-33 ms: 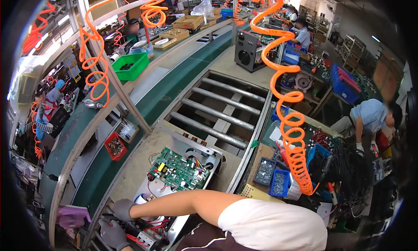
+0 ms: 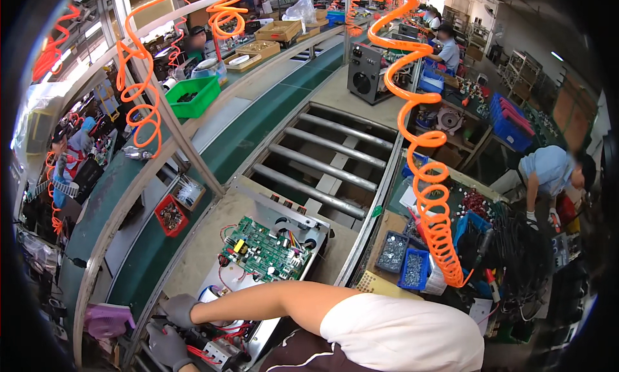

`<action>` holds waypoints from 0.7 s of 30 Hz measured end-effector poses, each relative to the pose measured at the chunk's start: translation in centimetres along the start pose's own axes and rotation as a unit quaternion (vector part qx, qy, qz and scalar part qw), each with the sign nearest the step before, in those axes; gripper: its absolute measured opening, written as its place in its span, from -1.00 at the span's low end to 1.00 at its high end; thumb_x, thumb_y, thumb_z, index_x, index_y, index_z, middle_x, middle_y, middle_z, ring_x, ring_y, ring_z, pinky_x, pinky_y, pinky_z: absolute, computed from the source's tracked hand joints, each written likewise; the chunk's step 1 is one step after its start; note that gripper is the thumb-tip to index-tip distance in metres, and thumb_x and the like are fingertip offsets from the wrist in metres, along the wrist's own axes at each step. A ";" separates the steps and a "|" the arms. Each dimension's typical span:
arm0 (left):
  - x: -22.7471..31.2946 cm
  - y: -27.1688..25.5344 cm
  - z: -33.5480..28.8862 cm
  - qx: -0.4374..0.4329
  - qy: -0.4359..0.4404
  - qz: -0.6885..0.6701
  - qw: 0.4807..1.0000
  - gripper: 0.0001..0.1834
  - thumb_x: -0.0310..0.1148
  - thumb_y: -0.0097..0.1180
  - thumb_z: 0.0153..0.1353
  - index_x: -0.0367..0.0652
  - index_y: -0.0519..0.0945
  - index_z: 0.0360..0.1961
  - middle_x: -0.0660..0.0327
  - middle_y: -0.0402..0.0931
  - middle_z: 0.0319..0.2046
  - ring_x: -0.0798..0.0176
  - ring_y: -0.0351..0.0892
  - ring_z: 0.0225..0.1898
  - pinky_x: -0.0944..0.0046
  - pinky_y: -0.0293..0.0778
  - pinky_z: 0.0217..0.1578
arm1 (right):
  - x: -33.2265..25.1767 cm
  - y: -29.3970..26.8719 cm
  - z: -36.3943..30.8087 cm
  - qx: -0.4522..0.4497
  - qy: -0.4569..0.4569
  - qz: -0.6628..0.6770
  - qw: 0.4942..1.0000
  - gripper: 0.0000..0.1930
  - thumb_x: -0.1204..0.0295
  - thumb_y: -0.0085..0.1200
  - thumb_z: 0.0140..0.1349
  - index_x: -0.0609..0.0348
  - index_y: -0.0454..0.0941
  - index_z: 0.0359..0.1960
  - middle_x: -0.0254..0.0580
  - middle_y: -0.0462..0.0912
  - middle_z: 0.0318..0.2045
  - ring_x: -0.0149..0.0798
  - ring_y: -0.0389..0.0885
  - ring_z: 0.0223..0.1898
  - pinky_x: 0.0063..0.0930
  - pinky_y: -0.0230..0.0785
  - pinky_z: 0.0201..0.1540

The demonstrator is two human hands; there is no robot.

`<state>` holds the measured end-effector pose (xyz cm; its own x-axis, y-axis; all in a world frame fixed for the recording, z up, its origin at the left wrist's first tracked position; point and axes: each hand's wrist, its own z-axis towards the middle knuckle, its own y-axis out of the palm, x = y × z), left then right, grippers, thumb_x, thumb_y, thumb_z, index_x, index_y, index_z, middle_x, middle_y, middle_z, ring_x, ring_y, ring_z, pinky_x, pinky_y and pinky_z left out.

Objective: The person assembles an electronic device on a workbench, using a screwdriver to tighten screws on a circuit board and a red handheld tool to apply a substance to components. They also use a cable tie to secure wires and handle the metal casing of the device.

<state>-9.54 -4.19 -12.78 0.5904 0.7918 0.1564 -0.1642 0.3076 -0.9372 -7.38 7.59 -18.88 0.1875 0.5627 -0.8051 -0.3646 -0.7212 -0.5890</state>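
Observation:
My left hand (image 2: 169, 347), in a grey glove, is at the lower left beside the near end of an open metal chassis (image 2: 263, 341). Just above it is my right hand (image 2: 181, 311), also grey-gloved, its bare forearm reaching across the chassis from the right. Both hands are bent round a small dark part between them, too hidden to name. A green circuit board (image 2: 267, 248) lies over the chassis's far half. Close to my left hand, red wires (image 2: 205, 356) run to a pale block (image 2: 224, 354). My right forearm covers the chassis's middle.
Metal rollers (image 2: 322, 169) lie beyond the chassis, with a green conveyor belt (image 2: 242, 154) to the left. A coiled orange hose (image 2: 425, 140) hangs at the right, above blue screw bins (image 2: 413, 269). A red parts bin (image 2: 171, 216) stands left. A co-worker (image 2: 548, 172) bends at the right.

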 end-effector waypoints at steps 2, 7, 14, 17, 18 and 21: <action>-0.6 0.0 0.2 0.014 0.005 0.016 1.000 -0.70 -0.36 0.02 0.01 -0.26 0.44 -0.21 -0.10 0.54 -0.32 -0.13 0.53 -0.24 -0.03 0.39 -0.25 | -0.3 0.4 0.5 0.003 -0.030 0.009 1.000 -0.66 0.27 -0.01 0.06 0.23 0.40 -0.19 0.12 0.58 -0.39 0.12 0.57 -0.31 -0.04 0.37 -0.24; 0.2 -0.3 0.3 0.000 -0.003 -0.002 1.000 -0.67 -0.38 -0.01 0.00 -0.33 0.43 -0.18 -0.17 0.51 -0.25 -0.18 0.49 -0.18 -0.02 0.36 -0.17 | 4.5 2.2 6.0 0.072 0.109 0.246 0.961 -0.84 0.44 -0.04 0.07 0.27 0.43 -0.35 0.01 0.57 -0.48 0.01 0.55 -0.51 -0.16 0.40 -0.45; 0.1 -0.8 0.1 -0.015 -0.018 -0.025 0.999 -0.62 -0.39 -0.01 0.01 -0.37 0.42 -0.13 -0.21 0.48 -0.20 -0.19 0.46 -0.13 -0.01 0.34 -0.12 | 2.2 -1.3 3.8 0.010 0.182 0.669 0.721 -0.83 0.64 -0.13 0.12 0.37 0.50 -0.28 0.07 0.50 -0.55 -0.08 0.52 -0.69 -0.17 0.45 -0.72; 0.3 -0.5 0.1 -0.010 -0.022 -0.010 1.000 -0.61 -0.39 0.01 0.01 -0.37 0.41 -0.12 -0.21 0.48 -0.19 -0.19 0.45 -0.11 0.00 0.34 -0.10 | 1.1 -3.2 1.9 -0.048 0.200 0.633 0.746 -0.79 0.74 -0.27 0.13 0.37 0.41 -0.27 -0.04 0.46 -0.57 -0.26 0.40 -0.70 -0.40 0.32 -0.72; 0.3 -0.1 0.2 0.001 -0.008 -0.007 1.000 -0.61 -0.38 0.01 0.01 -0.36 0.41 -0.11 -0.19 0.49 -0.21 -0.18 0.47 -0.14 -0.01 0.35 -0.14 | 1.4 -3.4 2.1 -0.037 0.217 0.624 0.750 -0.79 0.75 -0.27 0.13 0.38 0.41 -0.26 -0.02 0.46 -0.58 -0.24 0.41 -0.71 -0.40 0.31 -0.73; -0.3 0.5 0.1 0.024 0.017 0.007 1.000 -0.62 -0.38 0.02 0.02 -0.32 0.41 -0.11 -0.14 0.53 -0.26 -0.15 0.51 -0.21 -0.02 0.38 -0.22 | 1.8 -3.2 2.1 -0.026 0.242 0.623 0.743 -0.78 0.75 -0.27 0.12 0.43 0.42 -0.24 0.04 0.47 -0.58 -0.19 0.44 -0.72 -0.41 0.30 -0.75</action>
<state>-9.92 -4.25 -13.25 0.6136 0.7786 0.1315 -0.2110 0.3221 -0.9229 -7.82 11.81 -18.28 0.0438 -0.7578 -0.6510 -0.4965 -0.5819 0.6441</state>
